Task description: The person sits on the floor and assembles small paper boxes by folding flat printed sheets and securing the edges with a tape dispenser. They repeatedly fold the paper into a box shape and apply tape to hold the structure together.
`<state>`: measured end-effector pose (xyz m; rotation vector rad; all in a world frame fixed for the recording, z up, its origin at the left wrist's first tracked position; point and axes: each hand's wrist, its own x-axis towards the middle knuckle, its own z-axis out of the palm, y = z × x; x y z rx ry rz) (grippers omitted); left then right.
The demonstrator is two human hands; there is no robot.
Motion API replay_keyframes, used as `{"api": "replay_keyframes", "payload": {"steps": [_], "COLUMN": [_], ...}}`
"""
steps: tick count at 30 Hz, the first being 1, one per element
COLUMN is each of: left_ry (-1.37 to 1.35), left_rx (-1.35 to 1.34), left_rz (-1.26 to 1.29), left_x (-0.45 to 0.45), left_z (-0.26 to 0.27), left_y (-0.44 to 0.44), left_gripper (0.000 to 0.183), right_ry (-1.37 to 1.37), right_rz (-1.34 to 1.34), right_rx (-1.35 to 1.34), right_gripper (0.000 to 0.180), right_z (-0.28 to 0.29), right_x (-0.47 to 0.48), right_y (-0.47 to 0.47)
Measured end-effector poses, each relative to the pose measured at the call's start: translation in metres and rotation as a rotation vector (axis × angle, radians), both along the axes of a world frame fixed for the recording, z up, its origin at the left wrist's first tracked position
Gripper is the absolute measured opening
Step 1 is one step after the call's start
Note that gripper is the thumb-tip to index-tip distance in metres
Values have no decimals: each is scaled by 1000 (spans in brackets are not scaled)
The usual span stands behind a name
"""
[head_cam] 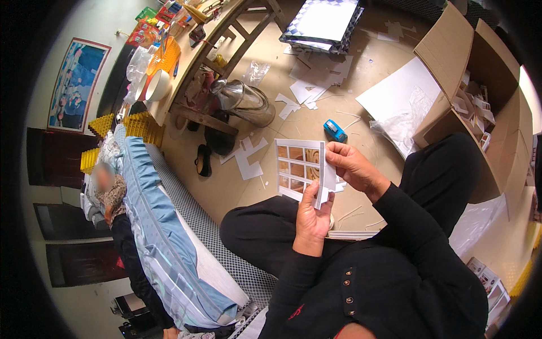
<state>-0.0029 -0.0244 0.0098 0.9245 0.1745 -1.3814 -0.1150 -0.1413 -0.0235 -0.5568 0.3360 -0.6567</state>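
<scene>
My left hand [312,218] grips the lower edge of a printed card panel [297,168], with the thumb on its face. My right hand [350,164] pinches the panel's upper right side, where a white flap folds back. The panel shows a grid of brown pictures divided by white bars, and it is held tilted above my lap. Beyond my right hand, a blue tape dispenser or similar small blue tool [335,130] lies on the tiled floor. White card offcuts [247,158] are scattered on the floor.
An open cardboard box [487,140] holding card pieces stands at the right. Patterned boards [324,25] are stacked at the top. A metal kettle [250,104] stands beside a wooden table [186,68] bearing bowls. At the left, a person [111,193] lies on a bed [159,237].
</scene>
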Motion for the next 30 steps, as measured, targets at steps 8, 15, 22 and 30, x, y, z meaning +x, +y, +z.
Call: {"api": "replay_keyframes", "payload": {"steps": [8, 15, 22, 30], "left_ry": [-3, -586, -770, -590], "left_rx": [-94, -105, 25, -143], "left_rz": [22, 106, -346, -180], "left_x": [4, 37, 34, 41], "left_z": [-1, 16, 3, 20], "left_y": [-2, -4, 15, -1], "left_gripper": [34, 37, 28, 39], "right_ry": [-206, 111, 254, 12], "right_rz": [63, 98, 38, -17], "right_rx": [157, -188, -272, -66], "right_gripper": [30, 37, 25, 26], "right_z": [1, 2, 17, 8], "right_x": [6, -14, -1, 13], "right_y": [7, -15, -3, 10]}}
